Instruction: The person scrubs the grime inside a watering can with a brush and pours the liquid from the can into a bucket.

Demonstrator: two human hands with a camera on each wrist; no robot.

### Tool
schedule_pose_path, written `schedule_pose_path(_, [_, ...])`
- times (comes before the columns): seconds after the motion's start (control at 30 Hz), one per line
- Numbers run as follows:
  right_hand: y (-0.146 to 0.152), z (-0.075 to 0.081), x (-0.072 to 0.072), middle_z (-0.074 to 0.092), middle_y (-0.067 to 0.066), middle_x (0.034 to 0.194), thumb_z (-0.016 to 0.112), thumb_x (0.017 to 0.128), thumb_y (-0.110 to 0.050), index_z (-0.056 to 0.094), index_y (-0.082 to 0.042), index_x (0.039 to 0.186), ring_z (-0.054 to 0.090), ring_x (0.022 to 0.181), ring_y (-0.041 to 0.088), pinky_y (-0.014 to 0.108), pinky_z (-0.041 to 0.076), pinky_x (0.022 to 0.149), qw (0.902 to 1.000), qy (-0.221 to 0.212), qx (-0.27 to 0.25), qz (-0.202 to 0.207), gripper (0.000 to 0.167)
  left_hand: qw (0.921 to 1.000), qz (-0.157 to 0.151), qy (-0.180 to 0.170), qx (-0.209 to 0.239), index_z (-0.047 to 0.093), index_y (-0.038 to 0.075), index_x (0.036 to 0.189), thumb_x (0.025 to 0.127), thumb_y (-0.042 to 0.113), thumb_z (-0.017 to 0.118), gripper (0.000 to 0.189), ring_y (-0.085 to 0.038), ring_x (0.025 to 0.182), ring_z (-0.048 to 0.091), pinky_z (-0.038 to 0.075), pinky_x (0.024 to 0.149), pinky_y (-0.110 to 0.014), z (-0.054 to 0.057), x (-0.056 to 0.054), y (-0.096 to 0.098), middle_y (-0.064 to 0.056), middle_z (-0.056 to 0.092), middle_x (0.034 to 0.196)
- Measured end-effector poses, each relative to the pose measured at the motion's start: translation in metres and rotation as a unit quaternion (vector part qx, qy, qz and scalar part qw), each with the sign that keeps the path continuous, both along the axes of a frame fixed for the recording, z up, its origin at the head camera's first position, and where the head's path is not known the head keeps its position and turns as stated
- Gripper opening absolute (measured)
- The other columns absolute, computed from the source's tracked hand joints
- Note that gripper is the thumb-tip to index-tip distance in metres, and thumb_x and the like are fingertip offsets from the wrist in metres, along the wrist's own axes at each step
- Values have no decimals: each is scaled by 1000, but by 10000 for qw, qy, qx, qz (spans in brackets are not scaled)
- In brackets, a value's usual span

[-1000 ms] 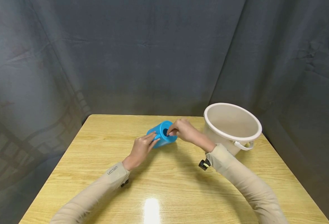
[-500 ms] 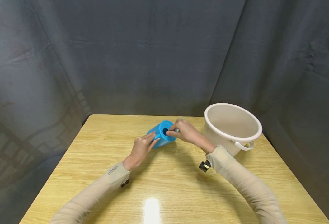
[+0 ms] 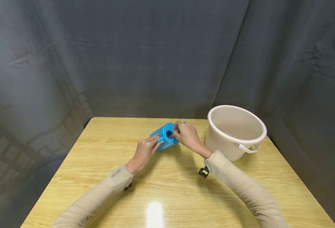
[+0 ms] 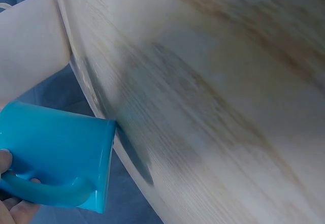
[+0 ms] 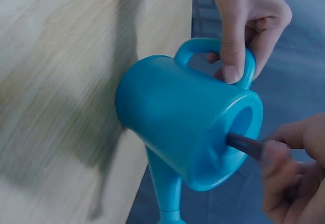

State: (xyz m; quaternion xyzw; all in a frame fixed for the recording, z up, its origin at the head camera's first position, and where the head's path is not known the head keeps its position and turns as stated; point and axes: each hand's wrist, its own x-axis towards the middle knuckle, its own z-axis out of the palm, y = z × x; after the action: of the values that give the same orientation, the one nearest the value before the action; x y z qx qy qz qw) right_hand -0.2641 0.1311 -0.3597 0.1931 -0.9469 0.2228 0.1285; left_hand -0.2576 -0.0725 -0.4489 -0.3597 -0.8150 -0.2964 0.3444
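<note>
A blue watering can (image 3: 168, 145) is tilted over the table, its round top opening facing the right hand. My left hand (image 3: 142, 152) grips its handle; in the right wrist view the thumb lies over the handle (image 5: 200, 45). The spout (image 5: 165, 183) points down there. My right hand (image 3: 188, 136) pinches a dark purplish stick-like piece (image 5: 244, 145) whose far end reaches into the can's opening. The exact kind of this piece cannot be told. In the left wrist view, the can's side (image 4: 56, 137) shows with fingers at its handle.
A cream bucket (image 3: 222, 145) with a white handle (image 3: 248, 149) stands at the right of the wooden table (image 3: 104, 142), close beside the right forearm. Dark grey curtains (image 3: 156, 63) hang behind the table and at both sides.
My right hand has drawn back slightly from the opening, and the purplish piece now shows between its fingers and the can. The left hand and watering can have stayed almost still.
</note>
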Motion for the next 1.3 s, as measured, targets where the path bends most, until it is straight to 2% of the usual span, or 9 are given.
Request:
schedule_pose_path(0.27, [1, 3, -2, 54, 0, 64, 67, 87, -3, 65, -7, 94, 47, 53, 14, 26, 33, 46, 9962, -102, -870, -10, 8, 10000, -52, 29, 17, 70, -5, 105, 87, 5, 76, 21, -33, 90, 72, 59, 73, -39, 3, -1, 3, -21, 71, 104])
schedule_pose_path(0.47, [0, 15, 6, 52, 0, 61, 67, 83, 2, 67, -8, 88, 47, 53, 15, 30, 33, 48, 9901, 242, -1370, 192, 11, 9999, -25, 84, -101, 70, -4, 107, 87, 5, 76, 22, -33, 89, 72, 59, 71, -39, 1, 0, 3, -22, 71, 105])
schedule_pose_path(0.63, [0, 15, 8, 52, -1, 59, 66, 82, 3, 68, -7, 86, 46, 52, 14, 29, 33, 48, 9882, 386, -1463, 260, 10, 9998, 22, 76, -186, 70, -3, 108, 87, 5, 75, 23, -32, 89, 72, 59, 71, -37, 1, -1, 3, -20, 71, 106])
schedule_pose_path(0.83, [4, -3, -1, 53, -2, 59, 65, 84, 3, 70, -8, 83, 46, 51, 13, 28, 35, 47, 9896, 372, -1371, 241, 12, 9998, 7, -54, -191, 70, -3, 107, 89, 5, 74, 20, -32, 90, 72, 59, 71, -37, 3, -2, 4, -20, 71, 106])
schedule_pose_path(1.0, [3, -15, -3, 52, -3, 58, 65, 86, 2, 69, -10, 81, 46, 50, 13, 30, 36, 47, 9899, 376, -1347, 217, 13, 9998, 21, -19, -173, 70, -3, 106, 90, 6, 73, 18, -31, 89, 72, 59, 70, -37, 4, -2, 5, -19, 71, 104])
schedule_pose_path(1.13, [3, -13, -2, 52, -3, 58, 65, 86, 1, 69, -11, 81, 45, 50, 13, 30, 36, 48, 9885, 465, -1421, 213, 14, 9999, 25, 25, -133, 70, -3, 106, 88, 5, 75, 20, -32, 90, 72, 59, 71, -38, 5, -2, 5, -20, 71, 105])
schedule_pose_path(1.3, [5, -4, 5, 49, -5, 55, 64, 85, 4, 70, -10, 80, 43, 48, 12, 30, 34, 46, 9832, 732, -1625, 402, 16, 9999, 10, 33, -139, 70, -4, 107, 88, 5, 74, 21, -32, 90, 72, 59, 71, -38, 6, -1, 4, -20, 71, 105])
